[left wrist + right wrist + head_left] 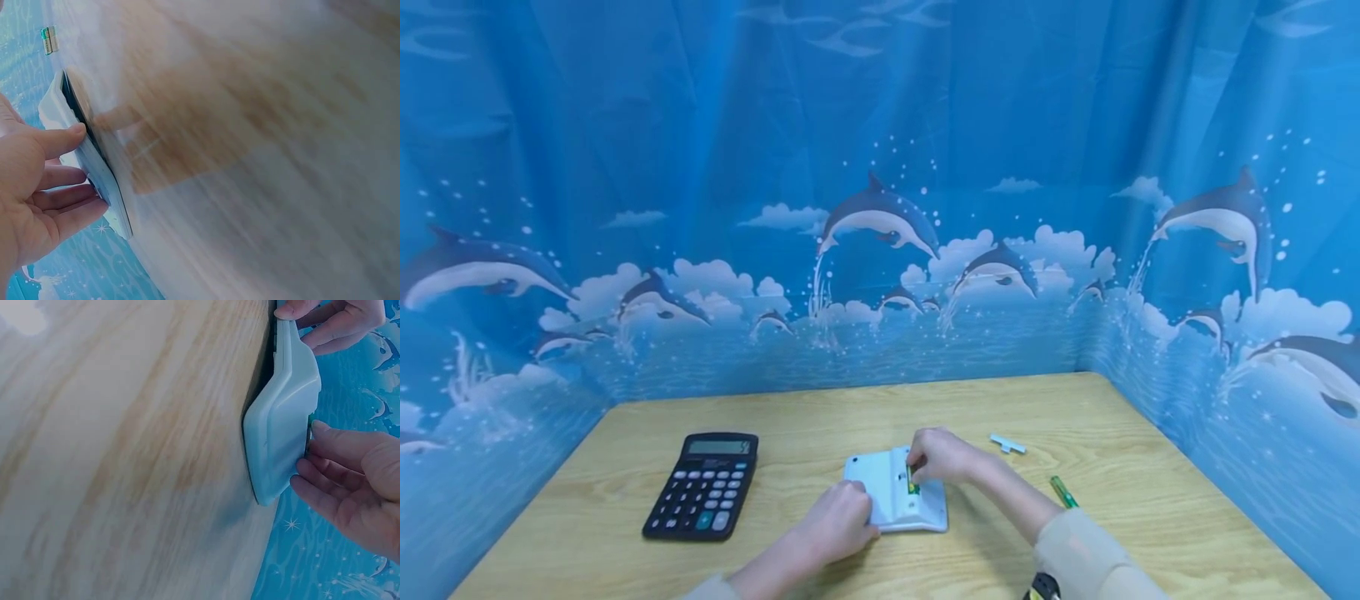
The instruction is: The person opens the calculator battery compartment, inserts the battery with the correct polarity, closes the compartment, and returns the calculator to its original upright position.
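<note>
A light blue calculator point(880, 487) lies face down on the table, its battery slot uncovered on the raised part of its back. My left hand point(841, 521) grips its near left edge; in the left wrist view the thumb point(65, 139) lies along one side and the fingers on the other. Over the slot, my right hand point(943, 457) pinches a green battery point(913, 482) that sits in or at the slot. The right wrist view shows the right thumb and fingertips close together at the slot, with only a sliver of green between them.
Right of the calculator lie a small light blue battery cover point(1007, 443) and a second green battery point(1063, 492). A black desk calculator point(703, 487) with its display lit lies face up on the left. A blue dolphin-print curtain point(880, 350) borders the wooden table point(805, 417).
</note>
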Demonstrator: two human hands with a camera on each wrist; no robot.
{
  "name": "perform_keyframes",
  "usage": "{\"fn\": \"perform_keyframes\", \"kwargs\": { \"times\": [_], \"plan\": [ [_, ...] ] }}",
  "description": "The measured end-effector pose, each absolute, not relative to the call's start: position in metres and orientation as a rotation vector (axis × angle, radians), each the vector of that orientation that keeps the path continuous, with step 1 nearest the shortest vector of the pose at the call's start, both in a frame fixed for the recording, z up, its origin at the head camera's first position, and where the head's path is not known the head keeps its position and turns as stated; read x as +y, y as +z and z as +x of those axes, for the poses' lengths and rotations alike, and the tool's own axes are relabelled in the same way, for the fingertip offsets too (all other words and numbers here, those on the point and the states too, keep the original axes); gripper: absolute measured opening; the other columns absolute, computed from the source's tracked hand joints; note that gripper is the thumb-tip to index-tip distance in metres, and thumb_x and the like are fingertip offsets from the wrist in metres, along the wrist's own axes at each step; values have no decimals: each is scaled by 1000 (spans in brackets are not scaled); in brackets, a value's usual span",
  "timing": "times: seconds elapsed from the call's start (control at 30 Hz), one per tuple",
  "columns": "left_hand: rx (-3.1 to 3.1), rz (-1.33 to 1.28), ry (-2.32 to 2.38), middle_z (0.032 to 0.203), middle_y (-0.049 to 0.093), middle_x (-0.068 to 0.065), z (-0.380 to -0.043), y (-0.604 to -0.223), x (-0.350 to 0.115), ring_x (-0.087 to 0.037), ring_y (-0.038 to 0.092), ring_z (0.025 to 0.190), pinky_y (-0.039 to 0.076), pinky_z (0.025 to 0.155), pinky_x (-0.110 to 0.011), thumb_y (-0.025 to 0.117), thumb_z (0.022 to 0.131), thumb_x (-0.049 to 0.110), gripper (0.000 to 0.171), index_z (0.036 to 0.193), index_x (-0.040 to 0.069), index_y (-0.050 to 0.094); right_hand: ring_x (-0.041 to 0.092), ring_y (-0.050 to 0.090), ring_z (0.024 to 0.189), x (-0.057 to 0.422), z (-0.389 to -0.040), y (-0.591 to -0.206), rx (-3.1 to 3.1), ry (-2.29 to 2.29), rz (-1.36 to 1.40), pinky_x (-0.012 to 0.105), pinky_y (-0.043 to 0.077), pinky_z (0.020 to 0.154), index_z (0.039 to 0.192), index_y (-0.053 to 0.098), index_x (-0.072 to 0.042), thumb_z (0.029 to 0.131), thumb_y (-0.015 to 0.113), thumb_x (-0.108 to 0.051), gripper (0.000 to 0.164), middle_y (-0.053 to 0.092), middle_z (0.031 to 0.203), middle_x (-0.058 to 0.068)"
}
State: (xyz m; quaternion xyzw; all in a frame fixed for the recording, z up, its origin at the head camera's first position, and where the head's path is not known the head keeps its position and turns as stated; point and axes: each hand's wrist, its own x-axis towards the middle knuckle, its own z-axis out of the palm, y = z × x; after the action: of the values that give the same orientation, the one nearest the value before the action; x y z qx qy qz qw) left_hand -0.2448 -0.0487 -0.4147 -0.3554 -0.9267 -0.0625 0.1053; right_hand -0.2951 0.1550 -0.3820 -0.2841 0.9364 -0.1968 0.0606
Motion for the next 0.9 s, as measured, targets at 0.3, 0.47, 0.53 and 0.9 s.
{"fn": "perform_keyframes", "kwargs": {
  "times": [0.3, 0.47, 0.53, 0.9],
  "plan": [
    [-2735, -1048, -206, 61, 49, 1, -246, -414, -49, -6, 41, 54, 40, 50, -18, 79, 68, 25, 25, 64, 7, 62, 10, 53, 75, 154, -294, -379, 2839, -538, -877, 24, 46, 70, 98, 70, -1, 77, 73, -7, 22, 56, 85, -2],
    [-2729, -1044, -198, 61, 49, 1, -246, -414, -49, -6, 42, 54, 40, 50, -19, 79, 68, 25, 25, 63, 8, 62, 10, 53, 75, 155, -294, -381, 2855, -555, -881, 24, 46, 69, 97, 70, -1, 76, 73, -8, 22, 56, 84, -1],
    [-2727, -1052, -199, 62, 49, 1, -246, -414, -49, -6, 42, 54, 39, 50, -18, 79, 68, 25, 25, 63, 8, 61, 10, 54, 74, 156, -295, -382, 2848, -597, -880, 23, 46, 68, 95, 70, -1, 76, 73, -7, 21, 59, 83, -1],
    [-2737, -1041, -197, 61, 48, 1, -247, -415, -48, -6, 40, 53, 37, 47, -18, 79, 68, 25, 27, 59, 9, 58, 9, 56, 72, 163, -294, -386, 2797, -709, -829, 22, 48, 67, 87, 68, -4, 76, 70, -3, 11, 62, 78, -3]
  ]
}}
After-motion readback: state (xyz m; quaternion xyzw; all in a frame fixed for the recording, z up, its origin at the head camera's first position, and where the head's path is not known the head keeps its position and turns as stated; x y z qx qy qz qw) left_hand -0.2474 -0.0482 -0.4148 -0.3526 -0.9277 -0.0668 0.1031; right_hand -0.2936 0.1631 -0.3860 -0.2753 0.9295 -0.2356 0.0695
